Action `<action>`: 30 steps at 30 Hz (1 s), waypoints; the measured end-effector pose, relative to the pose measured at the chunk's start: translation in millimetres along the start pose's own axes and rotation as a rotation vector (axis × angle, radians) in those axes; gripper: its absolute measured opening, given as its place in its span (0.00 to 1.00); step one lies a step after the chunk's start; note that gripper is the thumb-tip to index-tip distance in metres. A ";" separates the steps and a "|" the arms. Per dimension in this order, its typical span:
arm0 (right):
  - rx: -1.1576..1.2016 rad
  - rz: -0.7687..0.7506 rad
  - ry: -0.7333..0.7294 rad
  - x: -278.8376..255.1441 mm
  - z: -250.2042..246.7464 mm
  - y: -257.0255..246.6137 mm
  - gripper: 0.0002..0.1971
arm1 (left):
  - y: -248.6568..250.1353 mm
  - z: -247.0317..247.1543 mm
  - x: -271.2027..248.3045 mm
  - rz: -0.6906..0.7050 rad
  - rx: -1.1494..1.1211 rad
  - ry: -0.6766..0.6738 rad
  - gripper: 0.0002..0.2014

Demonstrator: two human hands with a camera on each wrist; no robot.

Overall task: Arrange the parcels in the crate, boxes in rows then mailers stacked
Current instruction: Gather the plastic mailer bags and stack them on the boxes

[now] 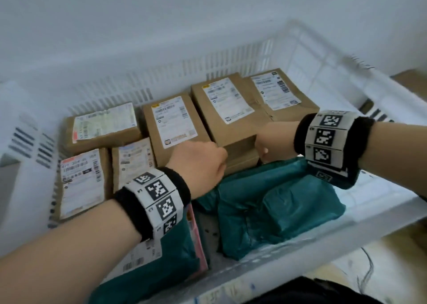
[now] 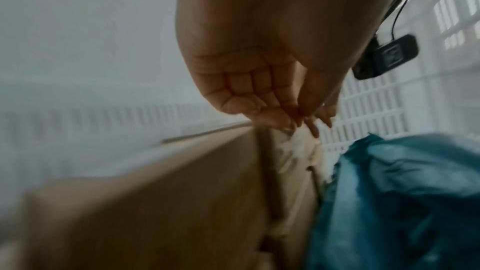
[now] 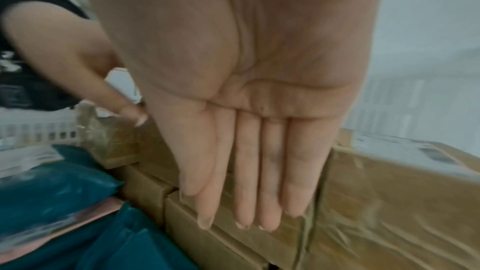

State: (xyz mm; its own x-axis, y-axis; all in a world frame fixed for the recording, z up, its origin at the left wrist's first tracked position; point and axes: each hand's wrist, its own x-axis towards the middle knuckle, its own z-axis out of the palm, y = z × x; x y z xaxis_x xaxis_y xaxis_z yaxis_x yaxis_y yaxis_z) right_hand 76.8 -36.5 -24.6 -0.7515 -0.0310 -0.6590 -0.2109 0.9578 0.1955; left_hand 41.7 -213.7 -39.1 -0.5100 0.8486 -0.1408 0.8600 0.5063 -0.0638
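White crate (image 1: 328, 56) fills frame; boxes (image 1: 233, 109) rowed across upper centre, teal mailers (image 1: 277, 202) lower right. My right hand (image 3: 257, 151) flat, fingers straight against box side; my left hand (image 1: 198, 162) on stack edge, grip unclear. Risk: uneven push skews row.

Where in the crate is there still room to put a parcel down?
One bare patch of crate floor shows, a narrow strip between the two teal mailers near the front wall. The back is crowded: boxes sit side by side, with both hands at the middle ones.
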 end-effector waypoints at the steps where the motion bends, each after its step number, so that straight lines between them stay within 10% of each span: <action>1: 0.008 0.014 0.000 -1.8 4.2 6.6 0.18 | 12.7 3.2 6.4 0.067 -0.030 -0.053 0.13; 8: 0.147 0.078 0.001 -2.7 12.5 37.9 0.20 | 85.2 55.4 43.1 0.451 -0.123 -0.342 0.31; 20: 0.339 0.072 0.021 14.0 14.0 53.4 0.13 | 131.7 86.3 65.3 0.287 -0.004 -0.410 0.59; 30: 0.424 0.091 0.047 7.3 13.9 55.1 0.16 | 111.7 75.9 73.9 0.087 -0.269 -0.551 0.38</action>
State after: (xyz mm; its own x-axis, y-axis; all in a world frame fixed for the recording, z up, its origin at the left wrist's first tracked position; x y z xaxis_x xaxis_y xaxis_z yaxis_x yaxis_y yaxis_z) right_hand 68.4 20.0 -28.8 -0.7847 0.0558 -0.6174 0.1259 0.9895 -0.0706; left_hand 101.4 -106.2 -131.7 -0.2929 0.7204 -0.6287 0.8267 0.5211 0.2120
